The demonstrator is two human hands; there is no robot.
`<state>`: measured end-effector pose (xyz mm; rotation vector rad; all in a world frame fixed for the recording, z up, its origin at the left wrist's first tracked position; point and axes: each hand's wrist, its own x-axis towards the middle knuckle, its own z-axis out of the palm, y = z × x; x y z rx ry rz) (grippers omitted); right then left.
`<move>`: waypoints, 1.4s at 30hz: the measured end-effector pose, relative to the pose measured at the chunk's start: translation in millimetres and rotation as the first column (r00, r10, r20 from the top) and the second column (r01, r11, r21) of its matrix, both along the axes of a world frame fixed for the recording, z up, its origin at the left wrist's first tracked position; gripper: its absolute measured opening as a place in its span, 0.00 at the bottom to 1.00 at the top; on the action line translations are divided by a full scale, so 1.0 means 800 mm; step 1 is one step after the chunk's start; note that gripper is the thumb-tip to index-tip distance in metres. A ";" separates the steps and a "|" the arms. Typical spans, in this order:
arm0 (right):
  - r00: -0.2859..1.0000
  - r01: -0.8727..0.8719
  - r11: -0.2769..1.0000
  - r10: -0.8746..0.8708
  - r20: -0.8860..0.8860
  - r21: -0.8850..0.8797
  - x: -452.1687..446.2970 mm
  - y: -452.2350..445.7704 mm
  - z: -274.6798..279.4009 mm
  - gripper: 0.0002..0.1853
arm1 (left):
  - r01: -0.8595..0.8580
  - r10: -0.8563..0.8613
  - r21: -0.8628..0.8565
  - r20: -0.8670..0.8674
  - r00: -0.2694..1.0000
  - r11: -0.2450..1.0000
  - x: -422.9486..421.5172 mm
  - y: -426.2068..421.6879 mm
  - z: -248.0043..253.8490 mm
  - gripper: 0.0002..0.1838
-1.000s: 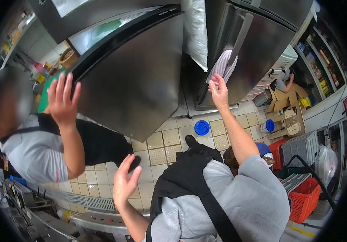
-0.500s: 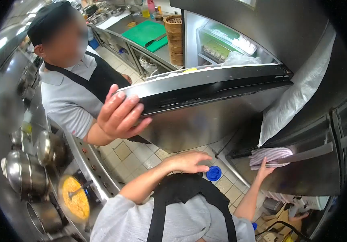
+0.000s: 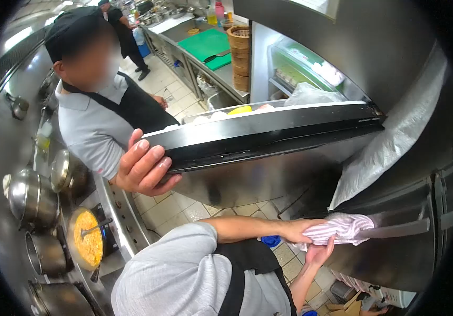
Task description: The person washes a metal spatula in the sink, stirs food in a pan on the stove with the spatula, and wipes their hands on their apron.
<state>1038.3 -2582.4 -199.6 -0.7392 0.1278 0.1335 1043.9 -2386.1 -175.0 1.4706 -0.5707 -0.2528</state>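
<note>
A pink-and-white striped cloth (image 3: pixel 342 227) is bunched around the near end of a long metal door handle (image 3: pixel 403 227) on the lower refrigerator door. My left hand (image 3: pixel 299 230) reaches across my body and grips the cloth at its left end. Just below, my right hand (image 3: pixel 318 254) holds the cloth's underside, its fingers partly hidden by the fabric. Above my arms, the open upper refrigerator door (image 3: pixel 247 142) swings out, and a co-worker's hand (image 3: pixel 144 168) rests on its edge.
A co-worker (image 3: pixel 92 116) in a black apron stands at the left. Nearby, a pan of yellow food (image 3: pixel 86 237) and several pots line the stove. Behind are a green cutting board (image 3: pixel 208 48) with a knife and stacked bamboo steamers (image 3: pixel 240 58). Another person (image 3: pixel 123 34) stands farther back.
My left hand has moved right and taken hold of the cloth, which is now more bunched. My right hand has shifted lower and left on it. The view has turned slightly.
</note>
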 end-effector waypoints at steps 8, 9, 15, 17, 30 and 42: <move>0.970 0.216 0.965 -0.229 -0.080 -0.152 -0.011 -0.020 -0.041 0.31 | -0.227 0.214 0.129 0.107 0.971 0.965 -0.003 -0.021 0.051 0.35; 0.973 0.211 0.960 -0.225 -0.057 -0.185 -0.011 -0.023 -0.053 0.31 | -0.121 0.107 0.195 0.077 0.991 0.973 -0.014 -0.025 0.067 0.40; 0.972 0.193 0.866 -0.234 -0.031 -0.461 0.002 -0.031 -0.098 0.30 | -0.304 0.277 0.352 0.125 0.953 0.886 -0.030 -0.088 0.046 0.38; 0.989 0.110 0.843 -0.144 -0.025 -0.526 0.020 -0.034 -0.090 0.30 | -0.208 0.229 0.311 -0.033 0.973 0.927 -0.009 -0.085 0.060 0.32; 0.978 -0.018 0.987 0.051 -0.204 0.162 -0.056 0.059 0.039 0.46 | -0.331 0.404 0.367 -0.142 0.904 0.869 0.025 -0.064 0.095 0.31; 0.992 -0.115 0.968 0.102 -0.072 -0.223 -0.029 0.036 0.032 0.18 | 0.166 -0.004 0.550 -0.283 0.959 0.818 0.073 -0.030 0.084 0.60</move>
